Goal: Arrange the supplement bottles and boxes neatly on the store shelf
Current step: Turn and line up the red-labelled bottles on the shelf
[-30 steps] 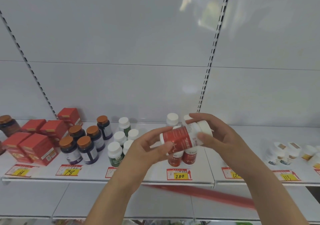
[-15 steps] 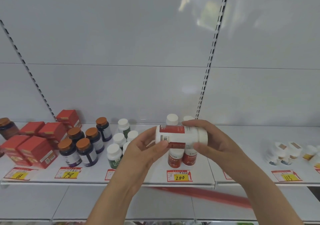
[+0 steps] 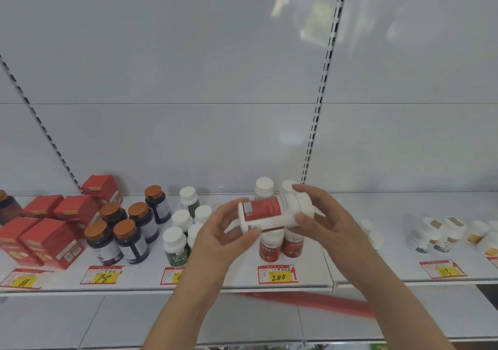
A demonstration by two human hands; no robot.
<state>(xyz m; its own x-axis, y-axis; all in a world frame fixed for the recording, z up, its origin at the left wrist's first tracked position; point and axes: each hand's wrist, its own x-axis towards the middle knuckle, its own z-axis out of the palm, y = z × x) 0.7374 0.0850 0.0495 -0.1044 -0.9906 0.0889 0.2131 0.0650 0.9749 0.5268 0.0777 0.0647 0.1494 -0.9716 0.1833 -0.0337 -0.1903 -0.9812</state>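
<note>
Both hands on the red-label bottle (image 3: pixel 272 213), held sideways in the air over the shelf (image 3: pixel 310 274), above the "200" tag (image 3: pixel 277 274). My right hand (image 3: pixel 323 220) has its grip curled round the cap end; my left hand (image 3: pixel 226 231) pinches the base with thumb and fingertips, palm off it.

Risks: left pinch is light, so any twist could slip the bottle onto the two red bottles (image 3: pixel 280 244) right below and knock them down. Setting it down could clip the white-capped bottles (image 3: pixel 265 186) behind.

Can't see: held bottle's far side, tops of the two red ones, the green-label bottles (image 3: pixel 176 244) behind my left wrist. Label text unreadable. Red blur under the shelf, unidentifiable.
</note>
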